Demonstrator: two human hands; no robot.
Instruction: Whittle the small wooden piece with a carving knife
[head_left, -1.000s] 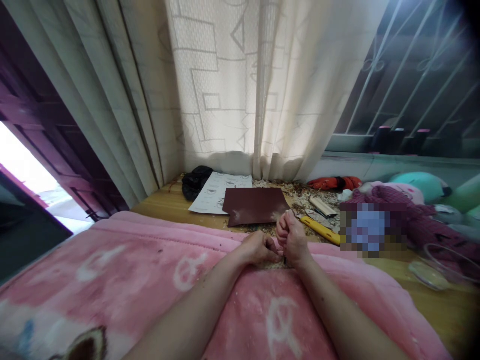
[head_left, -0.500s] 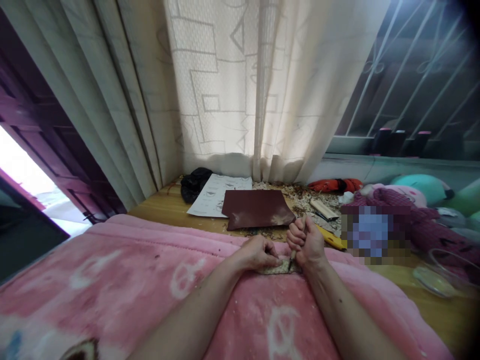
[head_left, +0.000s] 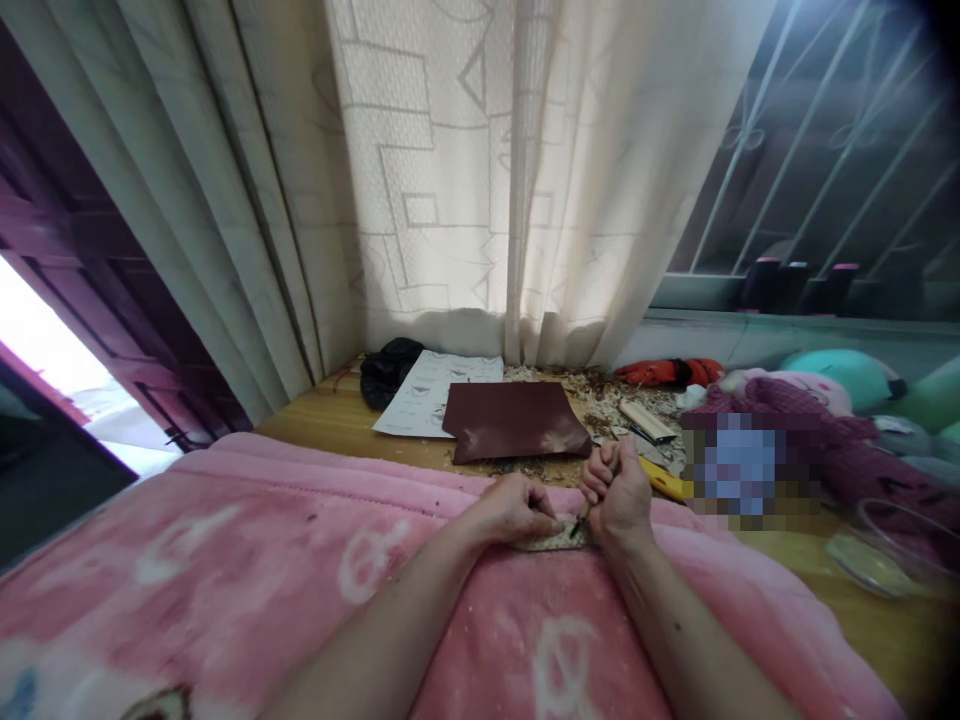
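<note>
Patterned curtains hang behind a wooden table, right of a purple door. Next come a black bag, a white sheet and an overlapping brown sheet. Near, over a pink blanket, the left hand pinches a pale piece; the right hand grips a slim tool, its tip at that piece.

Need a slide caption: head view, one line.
Bare hands above a pink blanket, left pressing a pale piece, right gripping a slim tool.
</note>
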